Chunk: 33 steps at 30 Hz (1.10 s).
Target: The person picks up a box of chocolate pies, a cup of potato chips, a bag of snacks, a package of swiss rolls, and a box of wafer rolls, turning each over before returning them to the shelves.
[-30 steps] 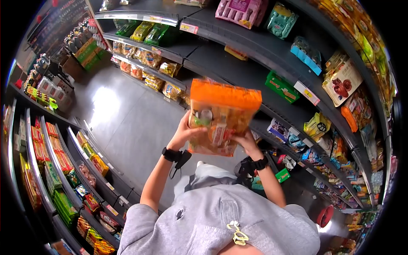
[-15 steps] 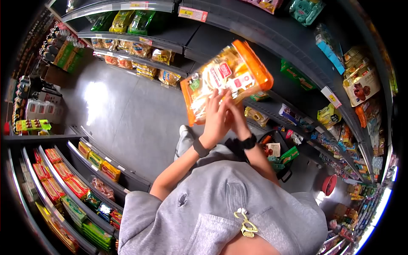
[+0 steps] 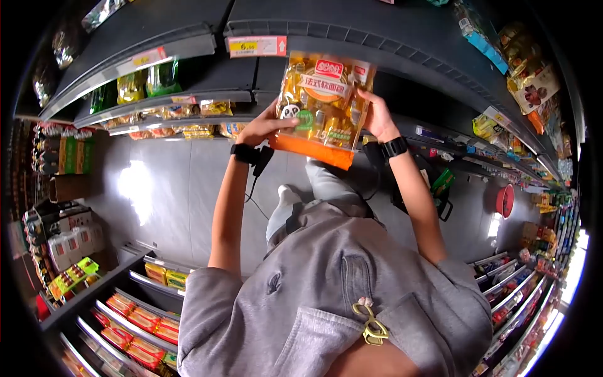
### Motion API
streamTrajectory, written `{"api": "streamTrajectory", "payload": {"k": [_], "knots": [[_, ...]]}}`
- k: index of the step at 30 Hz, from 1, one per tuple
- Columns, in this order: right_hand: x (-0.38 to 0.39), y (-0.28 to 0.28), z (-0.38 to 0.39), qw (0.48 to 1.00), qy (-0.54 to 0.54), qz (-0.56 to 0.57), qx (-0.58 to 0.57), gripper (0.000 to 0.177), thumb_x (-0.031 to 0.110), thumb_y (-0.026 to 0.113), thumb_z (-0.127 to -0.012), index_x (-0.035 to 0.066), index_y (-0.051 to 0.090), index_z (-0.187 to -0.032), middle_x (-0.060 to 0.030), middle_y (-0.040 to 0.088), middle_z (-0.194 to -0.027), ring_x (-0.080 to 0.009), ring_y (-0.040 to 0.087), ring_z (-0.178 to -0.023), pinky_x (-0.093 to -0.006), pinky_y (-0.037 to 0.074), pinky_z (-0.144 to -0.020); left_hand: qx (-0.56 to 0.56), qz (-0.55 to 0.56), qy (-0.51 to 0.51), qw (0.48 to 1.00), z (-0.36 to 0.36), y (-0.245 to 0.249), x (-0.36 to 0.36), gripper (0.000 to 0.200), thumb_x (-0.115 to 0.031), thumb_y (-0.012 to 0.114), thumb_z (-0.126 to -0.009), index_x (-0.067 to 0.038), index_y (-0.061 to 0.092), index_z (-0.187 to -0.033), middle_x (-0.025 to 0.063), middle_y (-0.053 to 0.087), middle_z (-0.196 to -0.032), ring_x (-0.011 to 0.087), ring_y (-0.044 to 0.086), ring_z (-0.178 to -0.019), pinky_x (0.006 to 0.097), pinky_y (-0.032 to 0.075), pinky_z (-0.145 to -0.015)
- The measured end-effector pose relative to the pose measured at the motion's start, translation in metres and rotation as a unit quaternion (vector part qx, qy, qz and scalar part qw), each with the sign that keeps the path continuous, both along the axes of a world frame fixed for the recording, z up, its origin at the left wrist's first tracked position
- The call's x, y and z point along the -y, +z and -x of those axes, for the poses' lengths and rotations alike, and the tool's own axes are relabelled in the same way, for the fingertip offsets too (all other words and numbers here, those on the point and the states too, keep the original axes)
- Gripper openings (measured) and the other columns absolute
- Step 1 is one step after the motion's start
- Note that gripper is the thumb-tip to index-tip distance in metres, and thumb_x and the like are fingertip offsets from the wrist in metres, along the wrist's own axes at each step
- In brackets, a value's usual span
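Note:
A large orange and clear bag of soft bread (image 3: 326, 94) is held up in front of the shelves, its printed front with a panda facing me. My left hand (image 3: 264, 127) grips its lower left side, the thumb lying over the front and the other fingers hidden behind. On the right edge, my right hand (image 3: 377, 118) pinches the bag with the thumb in front. Dark bands circle both wrists. Just above the bag's top left is a price tag (image 3: 257, 46) on the shelf edge.
Dark shelves (image 3: 402, 38) curve across the top, with bagged snacks (image 3: 162, 78) at left. A basket (image 3: 443, 201) with goods stands on the floor at right. Farther off is a red tub (image 3: 504, 201). Shelves of red packets (image 3: 143, 317) are at lower left.
The bag has turned upright from its tilt, front now toward me. My hands, earlier close together at its lower edge, have moved apart to grip its two sides. The view has shifted too.

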State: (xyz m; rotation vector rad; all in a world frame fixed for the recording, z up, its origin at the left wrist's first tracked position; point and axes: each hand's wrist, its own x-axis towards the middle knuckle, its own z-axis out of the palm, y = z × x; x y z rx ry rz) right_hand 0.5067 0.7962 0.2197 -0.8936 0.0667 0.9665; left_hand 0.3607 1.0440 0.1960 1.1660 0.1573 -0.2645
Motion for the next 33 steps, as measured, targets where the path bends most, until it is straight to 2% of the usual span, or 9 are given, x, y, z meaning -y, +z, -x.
{"api": "streamTrajectory", "payload": {"k": [2,5,6,14,24,28,29,30,33], "knots": [[-0.006,-0.005,-0.036,1.000,-0.016,0.009,0.014,0.035,0.026,0.058,-0.083,0.004,0.053,-0.110,-0.0064,0.060,-0.104,-0.0194,0.056,-0.097,-0.0345,0.044,-0.087,0.091,0.067,0.039,0.993,-0.037,-0.001,0.004,0.072,0.001,0.067,-0.075,-0.009,0.029,-0.135,0.0024,0.055,-0.106,0.0121,0.056,-0.096,0.0246,0.049,-0.077],[-0.003,-0.047,-0.102,0.995,0.044,0.000,0.085,0.028,0.025,0.049,-0.090,0.005,0.055,-0.109,-0.0043,0.060,-0.106,-0.0183,0.054,-0.100,-0.0341,0.043,-0.087,0.069,-0.015,0.045,0.997,-0.095,0.004,-0.008,0.045,0.001,0.065,-0.076,-0.003,0.047,-0.117,0.0056,0.060,-0.098,0.0124,0.057,-0.094,0.0267,0.051,-0.072],[-0.004,-0.044,-0.112,0.993,0.057,0.021,0.105,0.027,0.024,0.047,-0.091,0.005,0.055,-0.108,-0.0044,0.059,-0.106,-0.0184,0.053,-0.101,-0.0337,0.043,-0.088,0.010,-0.115,0.046,0.992,-0.114,0.003,-0.015,0.034,-0.001,0.064,-0.077,0.001,0.050,-0.107,0.0096,0.060,-0.099,0.0154,0.056,-0.097,0.0276,0.049,-0.075],[0.039,-0.083,-0.181,0.961,-0.090,0.196,0.174,0.027,0.019,0.050,-0.089,0.003,0.053,-0.110,-0.0074,0.059,-0.106,-0.0217,0.056,-0.099,-0.0343,0.045,-0.086,0.077,-0.317,0.130,0.936,-0.188,-0.048,-0.029,0.033,-0.001,0.063,-0.077,0.001,0.050,-0.107,0.0100,0.060,-0.100,0.0165,0.056,-0.097,0.0275,0.047,-0.077],[0.005,-0.103,-0.166,0.783,-0.122,0.469,0.390,0.028,0.016,0.049,-0.089,0.002,0.051,-0.113,-0.0096,0.059,-0.107,-0.0225,0.055,-0.102,-0.0349,0.045,-0.088,0.163,-0.456,0.157,0.861,-0.187,-0.054,-0.021,0.033,-0.001,0.062,-0.077,0.002,0.050,-0.107,0.0106,0.060,-0.101,0.0179,0.056,-0.097,0.0274,0.046,-0.078],[-0.003,-0.094,-0.099,0.883,-0.172,0.285,0.332,0.028,0.016,0.049,-0.089,0.001,0.051,-0.114,-0.0105,0.059,-0.107,-0.0228,0.055,-0.103,-0.0351,0.044,-0.089,0.221,-0.524,0.166,0.806,-0.168,-0.063,0.000,0.033,-0.001,0.061,-0.077,0.002,0.050,-0.107,0.0108,0.060,-0.101,0.0185,0.056,-0.097,0.0273,0.045,-0.079],[0.006,-0.082,-0.069,0.908,-0.222,0.208,0.288,0.027,0.014,0.051,-0.088,0.003,0.052,-0.112,-0.0108,0.061,-0.103,-0.0218,0.059,-0.095,-0.0337,0.047,-0.082,0.227,-0.513,0.188,0.806,-0.158,-0.070,0.007,0.033,-0.001,0.061,-0.077,0.002,0.050,-0.107,0.0109,0.060,-0.101,0.0186,0.056,-0.097,0.0273,0.045,-0.079],[0.016,-0.063,-0.034,0.920,-0.275,0.129,0.247,0.025,0.013,0.053,-0.087,0.005,0.053,-0.110,-0.0112,0.062,-0.099,-0.0208,0.062,-0.087,-0.0322,0.050,-0.076,0.217,-0.410,0.272,0.843,-0.145,-0.095,0.011,0.031,0.002,0.057,-0.077,0.001,0.052,-0.107,0.0094,0.060,-0.102,0.0204,0.056,-0.098,0.0275,0.042,-0.083],[0.075,-0.074,0.053,0.932,-0.241,0.167,0.215,0.024,0.016,0.049,-0.089,0.006,0.054,-0.111,-0.0094,0.063,-0.098,-0.0190,0.063,-0.088,-0.0302,0.049,-0.080,0.223,-0.376,0.229,0.870,-0.067,-0.056,0.064,0.027,0.006,0.050,-0.073,0.001,0.053,-0.100,0.0161,0.060,-0.100,0.0255,0.057,-0.096,0.0351,0.045,-0.079]]}}
